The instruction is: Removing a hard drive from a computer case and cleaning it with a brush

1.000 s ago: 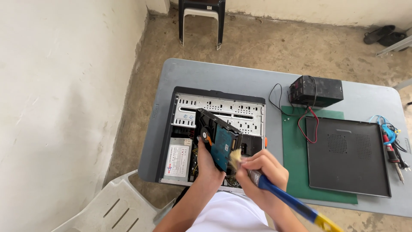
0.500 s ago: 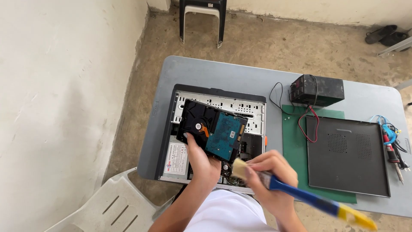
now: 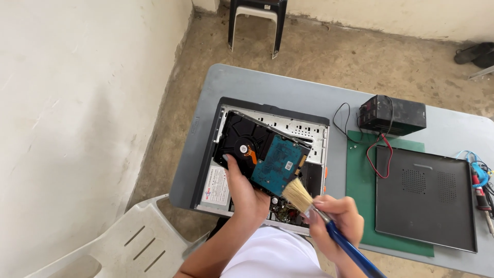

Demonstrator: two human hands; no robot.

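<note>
Grey table [image 3: 257, 87] is standing on a bare concrete floor [image 3: 360, 51]. Open computer case [image 3: 216, 154] is lying flat on it, directly under the left hand's [image 3: 247, 190] grip. Green mat [image 3: 363, 195] is lying beside the right hand [image 3: 337, 221], carrying a black side panel [image 3: 424, 195]. Black battery [image 3: 393, 114] is sitting beyond the mat, wires trailing. Tools [image 3: 481, 180] are lying at the far edge, well away from either grip.

- A white garment [image 3: 275, 255] is worn over the torso, seen at the bottom edge of the view.
- Both forearms are left bare; no sleeves are seen on them.
- The left hand [image 3: 246, 191] and right hand [image 3: 337, 219] are ungloved.
- Dark polish is seen on the left thumbnail.
</note>
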